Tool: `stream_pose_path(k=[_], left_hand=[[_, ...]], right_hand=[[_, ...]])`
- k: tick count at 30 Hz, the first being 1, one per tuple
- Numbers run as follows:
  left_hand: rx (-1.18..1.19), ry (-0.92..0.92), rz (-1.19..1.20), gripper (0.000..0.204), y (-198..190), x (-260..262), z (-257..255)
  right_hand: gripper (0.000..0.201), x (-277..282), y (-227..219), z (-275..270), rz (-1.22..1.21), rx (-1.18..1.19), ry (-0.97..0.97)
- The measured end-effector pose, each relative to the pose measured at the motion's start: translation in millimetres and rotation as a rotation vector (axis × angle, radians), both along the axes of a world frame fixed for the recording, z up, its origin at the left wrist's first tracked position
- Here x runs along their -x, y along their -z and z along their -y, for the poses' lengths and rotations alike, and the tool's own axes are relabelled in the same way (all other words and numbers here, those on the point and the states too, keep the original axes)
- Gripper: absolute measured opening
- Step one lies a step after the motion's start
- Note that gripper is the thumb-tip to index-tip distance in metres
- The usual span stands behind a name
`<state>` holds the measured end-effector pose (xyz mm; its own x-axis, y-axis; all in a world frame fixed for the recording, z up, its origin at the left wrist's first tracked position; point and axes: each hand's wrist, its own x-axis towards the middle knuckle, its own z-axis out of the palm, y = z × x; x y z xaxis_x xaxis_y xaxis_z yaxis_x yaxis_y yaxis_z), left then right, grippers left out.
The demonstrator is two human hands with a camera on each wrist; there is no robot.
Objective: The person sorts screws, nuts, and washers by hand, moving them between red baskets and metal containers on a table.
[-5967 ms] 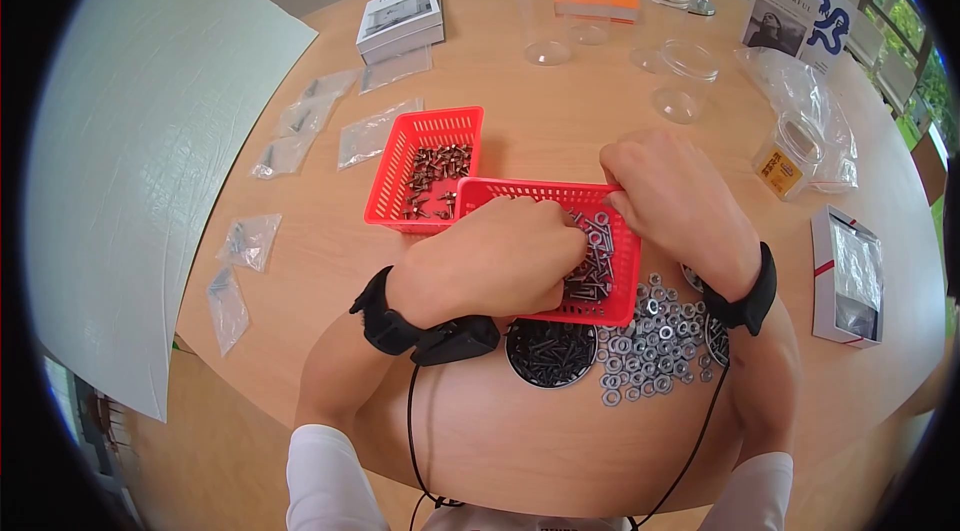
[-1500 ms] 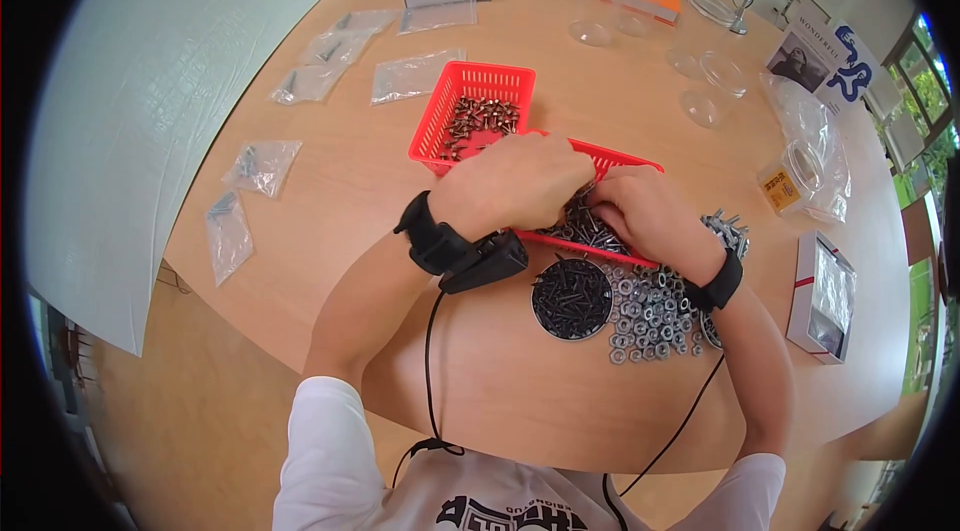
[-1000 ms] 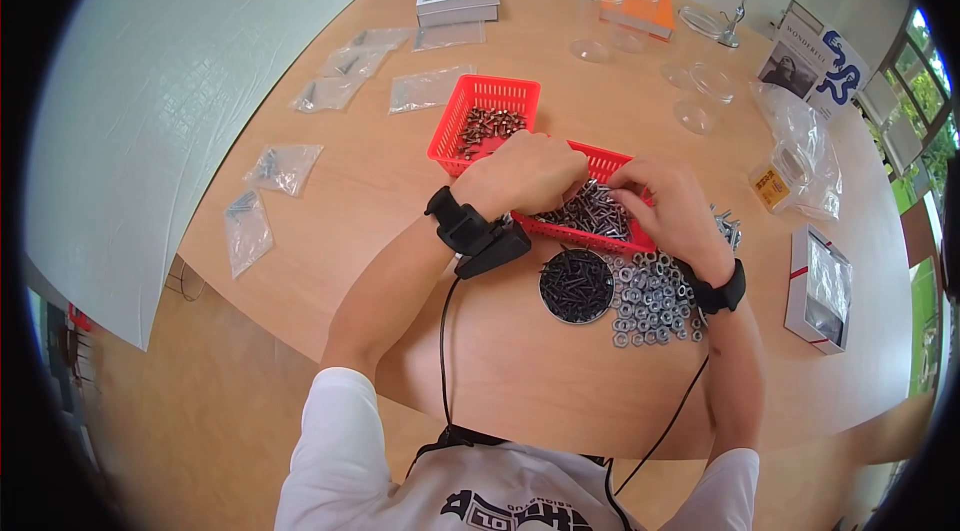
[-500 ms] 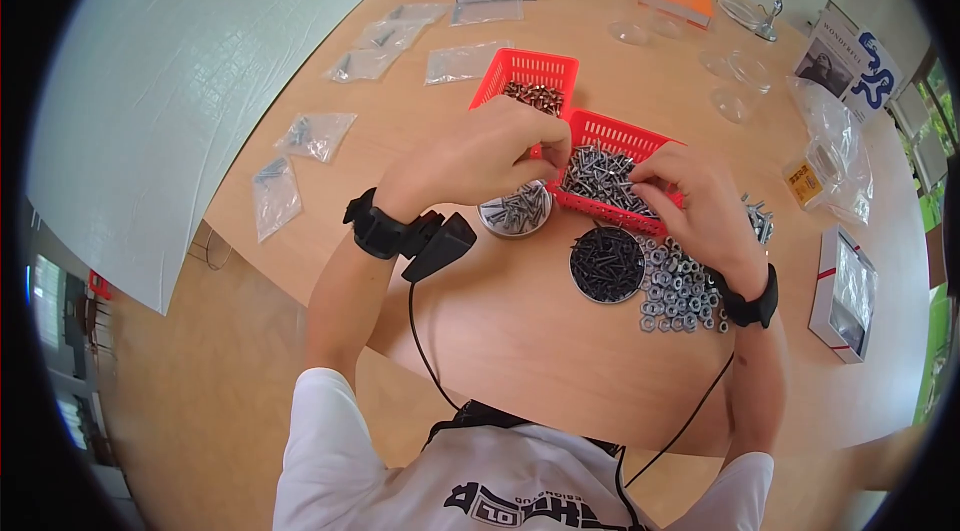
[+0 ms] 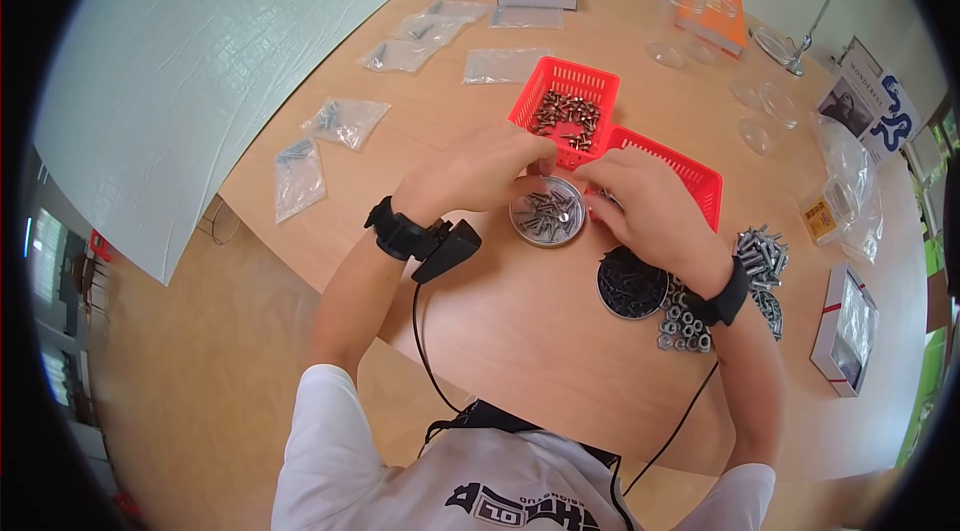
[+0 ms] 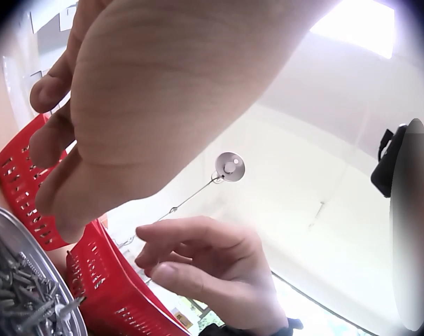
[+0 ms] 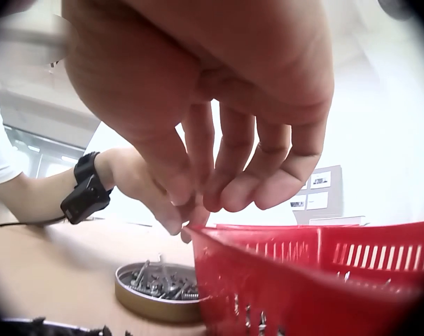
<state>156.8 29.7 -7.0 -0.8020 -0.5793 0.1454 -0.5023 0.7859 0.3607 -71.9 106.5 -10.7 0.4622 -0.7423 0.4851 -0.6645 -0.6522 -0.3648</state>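
Observation:
My left hand (image 5: 475, 171) hovers at the far left rim of a shallow round tin (image 5: 549, 245) with silver screws (image 5: 545, 221) in it. Its fingers hang loosely bent, and nothing shows between them in the left wrist view. Across the tin, my right hand (image 5: 650, 206) has its fingertips at the tin's right side, loosely curled, with no object visible in them. The right hand covers much of a red basket (image 5: 706, 193) of silver screws. A second red basket (image 5: 585, 79) behind it holds copper-coloured screws (image 5: 568, 119).
Black screws (image 5: 632, 283) fill another round dish beside my right wrist. Loose nuts (image 5: 684, 331) and a heap of silver bolts (image 5: 762, 256) lie farther right. Small plastic bags (image 5: 300, 179) are spread at the left; clear jars (image 5: 665, 26) and a white box (image 5: 848, 331) stand around.
Both hands have moved from the silver-screw basket to the round tin, the left one first. The right hand has left the basket's screws. The head view has shifted.

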Motion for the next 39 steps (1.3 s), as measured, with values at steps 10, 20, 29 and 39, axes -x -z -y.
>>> stream_pose_path(k=[10,20,29,39], left_hand=[[0.077,0.134,-0.018,0.015,-22,56,7],[0.28,0.145,0.187,0.009,12,106,18],[0.286,0.154,0.138,0.011,14,96,23],[0.027,0.058,-0.005,0.01,-46,37,3]], right_hand=[[0.029,61,-25,7,-0.189,-0.269,0.219],[0.024,71,23,23,-0.293,-0.285,0.134],[0.012,70,21,23,-0.214,-0.307,0.159],[0.014,70,1,13,-0.051,-0.237,0.233]])
